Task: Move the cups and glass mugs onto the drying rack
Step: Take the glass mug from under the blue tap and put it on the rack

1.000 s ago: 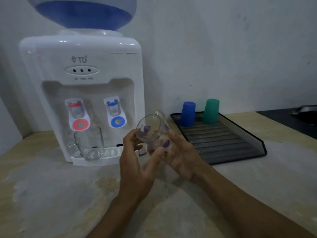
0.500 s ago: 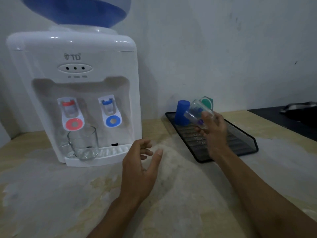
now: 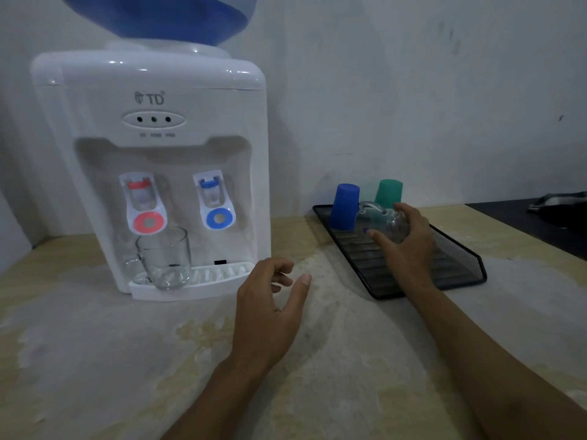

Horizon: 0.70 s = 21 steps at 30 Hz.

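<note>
My right hand [image 3: 408, 246] grips a clear glass mug [image 3: 381, 221], tilted on its side over the far part of the black mesh drying rack [image 3: 460, 268]. A blue cup [image 3: 344, 207] and a green cup [image 3: 388, 192] stand upside down at the rack's back end, the mug just between them. A second glass mug [image 3: 165, 258] stands upright on the drip tray of the white water dispenser [image 3: 152, 173]. My left hand [image 3: 270, 309] hovers over the counter in front of the dispenser, fingers spread and holding nothing.
The dispenser with its blue bottle stands at the left against the wall. A dark surface [image 3: 540, 227] with a metal object lies at the far right beyond the counter edge. The near half of the rack holds nothing.
My right hand took the glass mug away from my left hand, carried it right to the rack and lowered it between the cups. My left hand let go and stayed over the counter.
</note>
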Each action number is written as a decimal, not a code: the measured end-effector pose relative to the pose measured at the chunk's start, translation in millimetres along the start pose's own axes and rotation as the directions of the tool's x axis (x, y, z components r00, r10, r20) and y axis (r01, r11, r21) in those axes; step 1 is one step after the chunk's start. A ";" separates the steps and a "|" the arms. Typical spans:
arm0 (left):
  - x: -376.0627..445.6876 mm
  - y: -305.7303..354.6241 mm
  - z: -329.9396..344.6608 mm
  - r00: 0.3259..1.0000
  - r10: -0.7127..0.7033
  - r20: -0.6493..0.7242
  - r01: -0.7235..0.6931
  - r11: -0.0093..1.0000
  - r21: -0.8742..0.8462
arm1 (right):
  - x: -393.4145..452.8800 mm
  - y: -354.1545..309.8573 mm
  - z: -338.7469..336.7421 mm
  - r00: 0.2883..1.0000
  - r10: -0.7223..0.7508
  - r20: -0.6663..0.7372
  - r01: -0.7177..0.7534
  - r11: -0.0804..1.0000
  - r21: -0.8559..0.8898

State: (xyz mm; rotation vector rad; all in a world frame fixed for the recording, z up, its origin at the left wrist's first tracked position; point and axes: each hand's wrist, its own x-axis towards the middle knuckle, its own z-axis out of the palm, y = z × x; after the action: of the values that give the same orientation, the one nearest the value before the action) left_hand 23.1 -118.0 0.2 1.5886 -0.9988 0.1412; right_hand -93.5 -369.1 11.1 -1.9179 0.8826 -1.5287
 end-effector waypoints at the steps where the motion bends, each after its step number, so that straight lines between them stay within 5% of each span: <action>1: 0.1 -0.2 0.0 1.000 0.005 -0.001 -0.005 1.000 0.004 | 0.3 -0.4 0.2 1.000 -0.015 -0.001 0.015 0.999 -0.031; 21: -0.5 -4.4 1.7 0.999 0.049 0.010 -0.049 0.999 0.015 | 3.7 9.3 -2.9 1.000 0.014 -0.021 -0.018 0.980 -0.200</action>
State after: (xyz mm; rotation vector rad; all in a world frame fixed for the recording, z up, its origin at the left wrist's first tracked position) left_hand 25.1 -119.5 -3.9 1.5801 -1.0473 0.1750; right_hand -97.3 -378.0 7.1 -2.0325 1.0946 -1.4998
